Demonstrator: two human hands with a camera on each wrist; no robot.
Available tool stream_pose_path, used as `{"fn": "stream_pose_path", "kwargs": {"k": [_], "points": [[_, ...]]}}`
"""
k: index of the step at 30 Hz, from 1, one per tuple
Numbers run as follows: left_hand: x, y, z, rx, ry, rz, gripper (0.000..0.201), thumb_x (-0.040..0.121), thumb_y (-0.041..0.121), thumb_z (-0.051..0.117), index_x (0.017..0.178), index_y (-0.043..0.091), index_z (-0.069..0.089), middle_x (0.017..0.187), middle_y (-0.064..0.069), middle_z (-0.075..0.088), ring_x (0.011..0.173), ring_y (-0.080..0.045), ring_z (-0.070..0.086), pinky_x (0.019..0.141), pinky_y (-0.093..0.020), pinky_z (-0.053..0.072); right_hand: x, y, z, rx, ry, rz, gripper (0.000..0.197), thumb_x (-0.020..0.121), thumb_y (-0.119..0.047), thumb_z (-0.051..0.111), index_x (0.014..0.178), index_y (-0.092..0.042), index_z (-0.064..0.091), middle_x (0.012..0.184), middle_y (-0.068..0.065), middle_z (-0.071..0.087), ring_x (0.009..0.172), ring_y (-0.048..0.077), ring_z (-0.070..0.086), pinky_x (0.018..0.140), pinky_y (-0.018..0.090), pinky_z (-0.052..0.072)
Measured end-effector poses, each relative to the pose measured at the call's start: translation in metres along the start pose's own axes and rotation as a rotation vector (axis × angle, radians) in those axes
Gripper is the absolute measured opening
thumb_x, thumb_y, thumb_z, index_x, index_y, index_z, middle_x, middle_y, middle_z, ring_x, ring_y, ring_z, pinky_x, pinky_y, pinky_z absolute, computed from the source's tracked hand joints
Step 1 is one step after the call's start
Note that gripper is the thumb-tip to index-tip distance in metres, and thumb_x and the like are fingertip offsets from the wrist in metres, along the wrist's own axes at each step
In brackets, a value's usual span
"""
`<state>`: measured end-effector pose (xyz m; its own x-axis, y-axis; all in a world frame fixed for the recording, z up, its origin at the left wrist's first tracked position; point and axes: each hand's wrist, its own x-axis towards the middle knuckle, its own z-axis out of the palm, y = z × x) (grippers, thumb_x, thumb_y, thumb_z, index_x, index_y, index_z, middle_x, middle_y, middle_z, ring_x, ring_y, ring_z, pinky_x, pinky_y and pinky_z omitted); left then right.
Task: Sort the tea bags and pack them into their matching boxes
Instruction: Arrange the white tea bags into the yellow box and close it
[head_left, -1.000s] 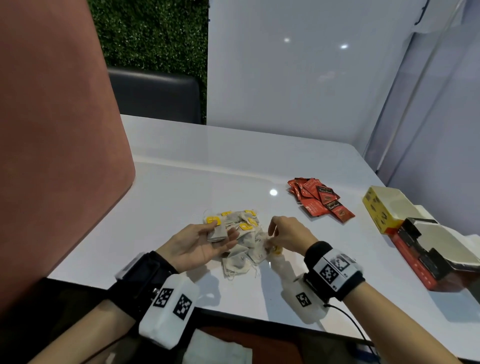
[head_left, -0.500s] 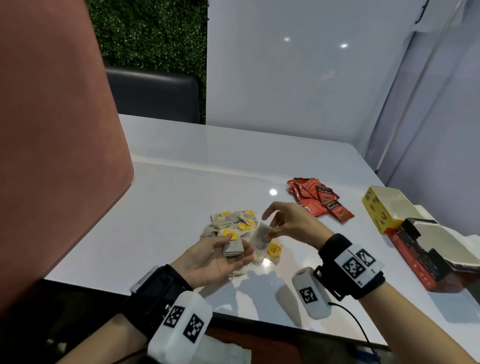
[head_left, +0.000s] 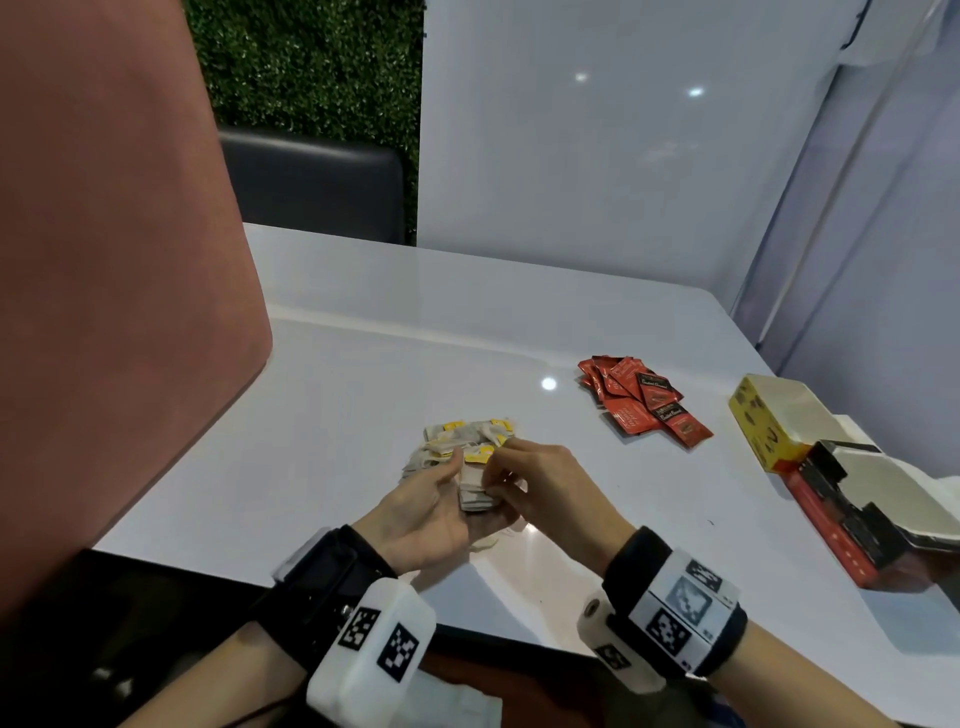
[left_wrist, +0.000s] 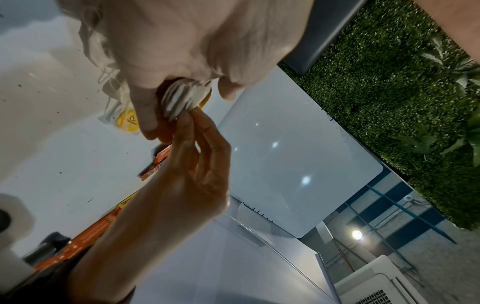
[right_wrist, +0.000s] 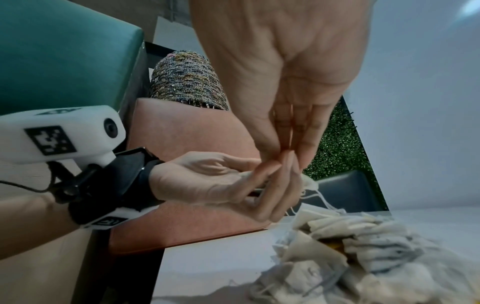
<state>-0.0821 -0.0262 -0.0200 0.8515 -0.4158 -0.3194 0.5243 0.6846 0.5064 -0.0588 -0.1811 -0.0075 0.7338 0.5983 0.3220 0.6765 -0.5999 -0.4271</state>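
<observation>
My left hand (head_left: 428, 512) lies palm up just above the table and grips a small stack of white tea bags (head_left: 474, 493) between thumb and fingers. My right hand (head_left: 537, 470) reaches in from the right and pinches the stack's edge with its fingertips. In the left wrist view the stack (left_wrist: 182, 96) fans out between my left hand (left_wrist: 182, 51) and the tips of my right hand (left_wrist: 202, 156). Behind the hands lies the loose pile of white tea bags with yellow tags (head_left: 467, 434), which the right wrist view shows as a close heap of loose tea bags (right_wrist: 350, 246). Red tea sachets (head_left: 644, 405) lie farther right.
An open yellow box (head_left: 769, 421) and an open red box (head_left: 852, 525) stand at the table's right edge. A pink chair back (head_left: 114, 312) rises at the left. A white wall panel (head_left: 597, 156) closes the far side behind the white table (head_left: 363, 374).
My right hand lifted one tea bag off the pile and brought it left onto the stack in my left hand. The left hand rose slightly and turned toward it.
</observation>
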Motion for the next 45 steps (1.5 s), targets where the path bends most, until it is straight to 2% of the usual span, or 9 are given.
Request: {"fn": "stream_pose_path", "kwargs": {"k": [5, 13, 17, 20, 23, 28, 33, 38, 45], "points": [[0.000, 0.000, -0.002, 0.010, 0.017, 0.001, 0.035, 0.099, 0.023, 0.034, 0.114, 0.001, 0.058, 0.096, -0.017, 0.065, 0.084, -0.026, 0.060, 0.075, -0.040, 0.057, -0.008, 0.004, 0.002, 0.094, 0.045, -0.073, 0.006, 0.082, -0.005, 0.062, 0.081, -0.010, 0.065, 0.085, 0.001, 0.065, 0.076, 0.019, 0.061, 0.070, 0.037, 0.051], [0.000, -0.001, -0.009, 0.156, 0.096, -0.024, 0.021, 0.094, 0.007, 0.043, 0.100, -0.003, 0.060, 0.081, -0.019, 0.066, 0.067, -0.027, 0.068, 0.069, -0.039, 0.059, -0.006, 0.010, -0.005, 0.126, -0.041, -0.146, 0.001, 0.084, -0.010, 0.065, 0.084, -0.011, 0.066, 0.088, 0.001, 0.068, 0.078, 0.013, 0.063, 0.074, 0.027, 0.052], [-0.005, 0.014, -0.019, 0.138, 0.114, 0.006, 0.018, 0.087, 0.001, 0.045, 0.100, -0.007, 0.056, 0.081, -0.018, 0.065, 0.070, -0.025, 0.068, 0.080, -0.042, 0.055, 0.003, 0.038, -0.032, 0.108, 0.016, 0.135, 0.009, 0.086, -0.009, 0.065, 0.095, -0.008, 0.067, 0.096, 0.002, 0.071, 0.083, 0.011, 0.066, 0.075, 0.018, 0.052], [-0.010, 0.023, -0.025, 0.127, 0.095, 0.008, 0.026, 0.083, -0.003, 0.045, 0.108, -0.007, 0.053, 0.082, -0.015, 0.063, 0.074, -0.022, 0.066, 0.086, -0.044, 0.053, 0.008, 0.068, -0.034, -0.085, -0.244, 0.439, 0.021, 0.085, -0.018, 0.067, 0.103, -0.009, 0.063, 0.106, 0.006, 0.067, 0.094, 0.019, 0.063, 0.083, 0.027, 0.051], [-0.013, 0.025, -0.025, 0.131, 0.092, 0.005, 0.030, 0.079, -0.008, 0.045, 0.108, -0.007, 0.053, 0.082, -0.015, 0.062, 0.077, -0.021, 0.065, 0.079, -0.040, 0.058, 0.008, 0.074, -0.017, -0.206, -0.416, 0.584, 0.036, 0.084, -0.034, 0.066, 0.110, -0.010, 0.060, 0.111, 0.008, 0.063, 0.100, 0.024, 0.059, 0.087, 0.036, 0.050], [-0.018, 0.023, -0.019, 0.114, 0.057, -0.020, 0.017, 0.081, -0.002, 0.047, 0.093, -0.003, 0.058, 0.083, -0.015, 0.059, 0.082, -0.022, 0.058, 0.076, -0.042, 0.059, 0.008, 0.066, -0.004, -0.194, -0.379, 0.661, 0.008, 0.082, -0.019, 0.062, 0.084, -0.014, 0.056, 0.084, 0.004, 0.062, 0.081, 0.021, 0.058, 0.072, 0.033, 0.050], [-0.019, 0.029, -0.021, 0.129, 0.039, -0.040, 0.033, 0.086, 0.032, 0.053, 0.090, 0.003, 0.070, 0.087, -0.012, 0.061, 0.082, -0.023, 0.062, 0.085, -0.044, 0.053, 0.006, 0.071, -0.027, 0.064, -0.233, 0.557, 0.011, 0.085, -0.011, 0.062, 0.076, -0.014, 0.056, 0.082, 0.006, 0.063, 0.067, 0.017, 0.057, 0.062, 0.029, 0.052], [-0.010, 0.021, -0.015, 0.214, 0.128, -0.020, 0.027, 0.078, 0.019, 0.059, 0.098, 0.001, 0.060, 0.085, -0.015, 0.063, 0.083, -0.025, 0.064, 0.080, -0.042, 0.056, 0.011, 0.047, -0.057, 0.452, -0.091, 0.433, 0.010, 0.087, -0.005, 0.059, 0.082, -0.009, 0.052, 0.081, 0.007, 0.067, 0.069, 0.014, 0.062, 0.064, 0.023, 0.055], [-0.003, 0.003, -0.002, 0.168, 0.051, -0.061, 0.024, 0.091, 0.009, 0.042, 0.106, 0.000, 0.059, 0.090, -0.018, 0.067, 0.075, -0.026, 0.067, 0.071, -0.040, 0.059, 0.035, 0.009, -0.047, 0.594, -0.265, 0.289, 0.013, 0.087, -0.001, 0.060, 0.099, -0.005, 0.059, 0.073, 0.005, 0.062, 0.064, 0.014, 0.059, 0.057, 0.021, 0.051]]}}
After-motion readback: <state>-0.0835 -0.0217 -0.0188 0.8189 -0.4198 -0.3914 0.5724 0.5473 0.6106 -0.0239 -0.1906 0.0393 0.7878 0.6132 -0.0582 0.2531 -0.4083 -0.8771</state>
